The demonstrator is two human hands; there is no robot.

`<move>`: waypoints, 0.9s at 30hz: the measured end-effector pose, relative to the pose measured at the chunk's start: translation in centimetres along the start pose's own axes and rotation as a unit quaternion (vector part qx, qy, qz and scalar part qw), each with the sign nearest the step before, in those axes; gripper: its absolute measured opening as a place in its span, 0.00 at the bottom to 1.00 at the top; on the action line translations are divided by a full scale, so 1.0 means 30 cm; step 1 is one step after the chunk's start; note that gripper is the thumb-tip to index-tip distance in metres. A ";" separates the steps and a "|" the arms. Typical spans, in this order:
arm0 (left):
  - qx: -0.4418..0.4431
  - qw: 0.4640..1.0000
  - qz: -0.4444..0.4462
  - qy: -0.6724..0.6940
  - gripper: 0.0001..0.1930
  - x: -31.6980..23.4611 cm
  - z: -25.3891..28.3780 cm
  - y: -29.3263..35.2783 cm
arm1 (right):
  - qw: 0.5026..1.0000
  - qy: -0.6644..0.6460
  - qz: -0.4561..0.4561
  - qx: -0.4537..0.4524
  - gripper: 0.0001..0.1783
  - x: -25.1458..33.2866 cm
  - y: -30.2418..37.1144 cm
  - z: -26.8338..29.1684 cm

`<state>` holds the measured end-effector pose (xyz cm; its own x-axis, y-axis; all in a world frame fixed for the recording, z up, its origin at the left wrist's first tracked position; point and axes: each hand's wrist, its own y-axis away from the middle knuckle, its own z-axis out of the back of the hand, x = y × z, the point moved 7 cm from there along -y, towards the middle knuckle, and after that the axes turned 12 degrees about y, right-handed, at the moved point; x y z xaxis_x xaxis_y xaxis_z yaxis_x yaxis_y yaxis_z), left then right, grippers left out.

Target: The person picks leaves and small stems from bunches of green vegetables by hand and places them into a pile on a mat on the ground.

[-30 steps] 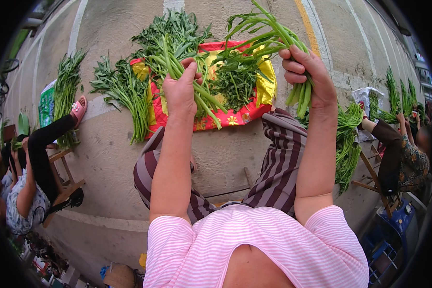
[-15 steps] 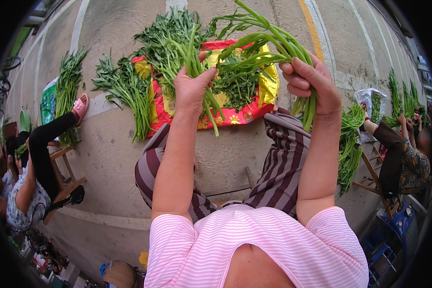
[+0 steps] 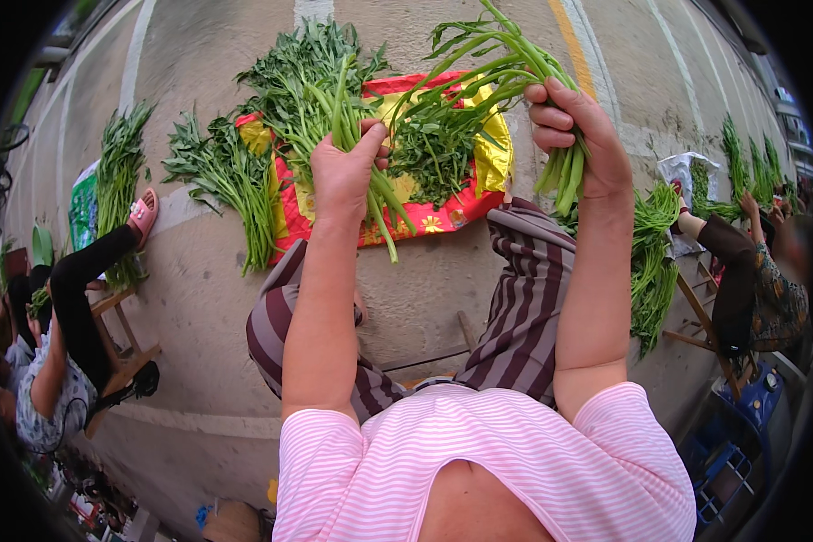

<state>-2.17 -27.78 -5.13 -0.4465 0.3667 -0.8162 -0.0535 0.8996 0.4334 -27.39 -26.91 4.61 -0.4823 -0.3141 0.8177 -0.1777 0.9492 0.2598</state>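
My left hand (image 3: 341, 181) is closed around a few long water spinach stems (image 3: 385, 210), their cut ends slanting down toward my knees. Raised at the right, my right hand (image 3: 598, 140) grips a thicker water spinach bunch (image 3: 531, 56), its leafy ends hanging left and its cut ends below my fist. Under and between the hands lies a red and gold sheet (image 3: 495, 144) with loose leafy pieces (image 3: 432, 155) on it. A big leafy heap (image 3: 300, 72) lies beyond my left hand, and another bundle (image 3: 246, 194) rests at the sheet's left side.
To the left, a person in black trousers (image 3: 90, 271) sits on a wooden stool (image 3: 128, 361) beside a tall bundle of greens (image 3: 122, 167). At right, more greens (image 3: 652, 257) lie near another seated person (image 3: 777, 303) and a blue object (image 3: 757, 405). My striped trouser legs (image 3: 528, 289) flank the near ground.
My right hand and its bunch have risen slightly. My left hand has shifted a little left, and its outstretched finger has curled in around the stems.
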 end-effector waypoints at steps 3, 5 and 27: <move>-0.022 1.000 -0.013 -0.012 0.07 0.000 0.020 -0.004 | 0.999 -0.022 -0.001 -0.027 0.11 -0.002 -0.003 0.023; -0.029 1.000 -0.010 -0.002 0.07 -0.011 0.016 0.003 | 0.999 -0.043 0.000 -0.032 0.11 -0.001 -0.006 0.045; -0.034 0.991 0.063 0.117 0.04 0.010 0.049 -0.014 | 0.983 -0.145 0.050 -0.099 0.07 0.017 -0.014 0.124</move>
<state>-0.97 -27.72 -6.11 -0.6476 0.4032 -0.6466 -0.0409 0.8289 0.5579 -30.76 -27.54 2.98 -0.7186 -0.1842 0.6706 0.0391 0.9520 0.3034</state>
